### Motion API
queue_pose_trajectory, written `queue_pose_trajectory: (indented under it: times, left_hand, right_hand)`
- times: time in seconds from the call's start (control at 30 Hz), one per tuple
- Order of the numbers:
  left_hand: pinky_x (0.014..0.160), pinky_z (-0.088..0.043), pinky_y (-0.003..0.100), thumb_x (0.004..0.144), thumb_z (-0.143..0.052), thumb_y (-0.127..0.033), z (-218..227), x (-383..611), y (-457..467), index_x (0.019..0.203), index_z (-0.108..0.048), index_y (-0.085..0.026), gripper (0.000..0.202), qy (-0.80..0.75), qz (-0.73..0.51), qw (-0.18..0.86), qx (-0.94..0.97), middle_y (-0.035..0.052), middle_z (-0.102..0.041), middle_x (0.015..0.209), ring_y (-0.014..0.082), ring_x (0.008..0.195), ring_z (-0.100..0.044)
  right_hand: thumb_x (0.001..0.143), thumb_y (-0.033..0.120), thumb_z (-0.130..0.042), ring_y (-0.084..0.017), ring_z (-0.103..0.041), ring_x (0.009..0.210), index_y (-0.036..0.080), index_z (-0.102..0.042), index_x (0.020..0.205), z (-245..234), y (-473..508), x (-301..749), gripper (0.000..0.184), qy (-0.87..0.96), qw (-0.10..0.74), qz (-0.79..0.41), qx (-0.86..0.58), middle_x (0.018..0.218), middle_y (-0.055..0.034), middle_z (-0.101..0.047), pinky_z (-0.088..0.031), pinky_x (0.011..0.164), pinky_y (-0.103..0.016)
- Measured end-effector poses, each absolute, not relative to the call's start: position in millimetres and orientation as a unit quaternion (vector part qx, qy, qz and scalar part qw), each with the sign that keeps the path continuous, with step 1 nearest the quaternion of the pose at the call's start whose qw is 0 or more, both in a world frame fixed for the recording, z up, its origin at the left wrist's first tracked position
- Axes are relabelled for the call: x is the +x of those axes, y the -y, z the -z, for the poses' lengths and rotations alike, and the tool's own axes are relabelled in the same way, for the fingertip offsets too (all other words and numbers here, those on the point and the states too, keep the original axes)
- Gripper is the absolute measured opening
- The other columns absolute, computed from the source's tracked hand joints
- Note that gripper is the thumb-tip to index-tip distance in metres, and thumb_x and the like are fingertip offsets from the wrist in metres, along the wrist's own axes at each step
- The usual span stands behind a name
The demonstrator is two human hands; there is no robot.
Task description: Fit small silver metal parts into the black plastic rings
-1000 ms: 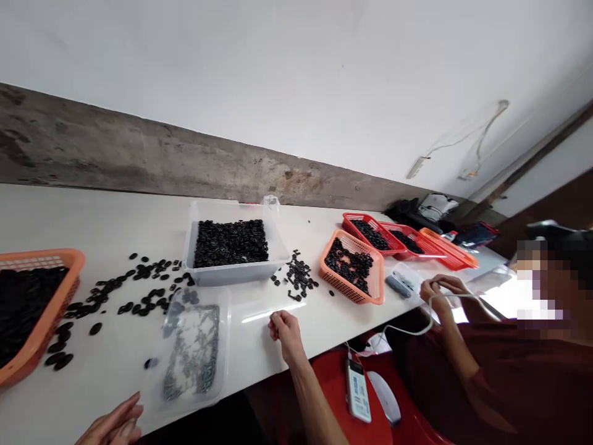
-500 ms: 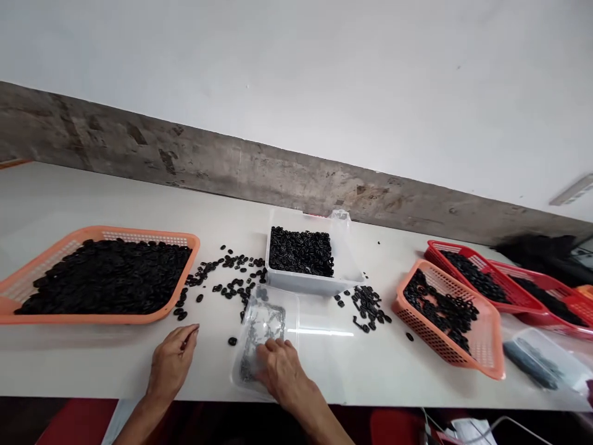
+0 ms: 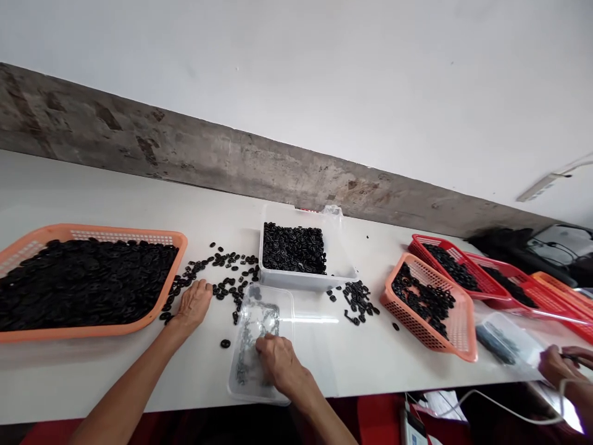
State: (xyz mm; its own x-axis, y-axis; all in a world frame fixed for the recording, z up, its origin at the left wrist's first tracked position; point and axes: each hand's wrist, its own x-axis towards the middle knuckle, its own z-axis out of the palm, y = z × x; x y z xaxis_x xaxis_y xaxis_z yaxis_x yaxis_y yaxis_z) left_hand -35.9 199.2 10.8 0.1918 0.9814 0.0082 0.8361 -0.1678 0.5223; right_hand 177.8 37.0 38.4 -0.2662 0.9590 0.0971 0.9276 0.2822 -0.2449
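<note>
My left hand (image 3: 193,304) rests low over loose black oval pieces (image 3: 230,285) on the table, its fingers bent together with the tips hidden. My right hand (image 3: 279,363) is inside a shallow clear plastic box (image 3: 235,383). Its fingers are pinched over small metal parts (image 3: 247,349); whatever lies between them is too small to make out. One black oval piece (image 3: 225,343) sits alone between my hands. Behind the clear box stands a white bin (image 3: 296,281), partly filled with black pieces (image 3: 294,249).
A large orange basket (image 3: 180,262) full of black pieces stands at left. On the right are a smaller orange basket (image 3: 463,309), a red basket (image 3: 486,281) and another clear box (image 3: 523,352). Another person's hand (image 3: 558,368) is at the far right. More pieces (image 3: 359,300) lie right of the bin.
My left hand has moved forward to the scattered black pieces. My right hand stays in the clear box. The view has shifted, and another person's hands now show at right.
</note>
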Motion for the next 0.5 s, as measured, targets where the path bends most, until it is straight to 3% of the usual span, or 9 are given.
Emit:
queue_pose_trajectory:
  times: [0.1, 0.23, 0.4, 0.5]
  left_hand:
    - [0.083, -0.051, 0.046, 0.088, -0.058, -0.027, -11, -37, -200, 0.111, -0.059, -0.016, 0.026, -0.624, -0.206, 0.266, 0.705, 0.0085, -0.062, 0.116, 0.0241, 0.099, -0.061]
    - [0.078, -0.053, 0.043, 0.089, -0.057, -0.028, -15, -42, -201, 0.111, -0.06, -0.016, 0.025, -0.635, -0.285, 0.365, 0.618, 0.0079, -0.063, 0.112, 0.0223, 0.093, -0.063]
    - [0.066, -0.055, 0.035, 0.089, -0.056, -0.029, -31, -39, -178, 0.101, -0.062, -0.013, 0.02, -0.584, -0.396, 0.518, 0.483, 0.0038, -0.067, 0.089, 0.0164, 0.073, -0.065]
    - [0.062, -0.054, 0.032, 0.077, -0.068, -0.031, -44, -30, -145, 0.09, -0.065, -0.01, 0.024, -0.526, -0.452, 0.587, 0.419, 0.0039, -0.069, 0.073, 0.0155, 0.063, -0.064]
  right_hand:
    - [0.078, -0.003, -0.044, -0.014, -0.058, 0.061, 0.016, -0.058, 0.074, -55, -48, 178, 0.024, 0.766, 0.127, -0.127, -0.617, 0.068, -0.0014, -0.06, -0.04, 0.056, -0.021]
    - [0.083, 0.001, -0.043, -0.013, -0.06, 0.062, 0.015, -0.062, 0.091, -68, -49, 177, 0.025, 0.74, 0.155, -0.182, -0.629, 0.068, -0.0008, -0.064, -0.039, 0.054, -0.019]
    - [0.084, 0.001, -0.04, -0.013, -0.064, 0.065, 0.014, -0.065, 0.095, -69, -46, 177, 0.03, 0.729, 0.16, -0.224, -0.626, 0.073, -0.0023, -0.068, -0.043, 0.056, -0.017]
    - [0.083, -0.002, -0.039, -0.011, -0.064, 0.059, 0.014, -0.064, 0.097, -69, -47, 178, 0.033, 0.737, 0.138, -0.234, -0.619, 0.071, -0.0011, -0.069, -0.043, 0.053, -0.015]
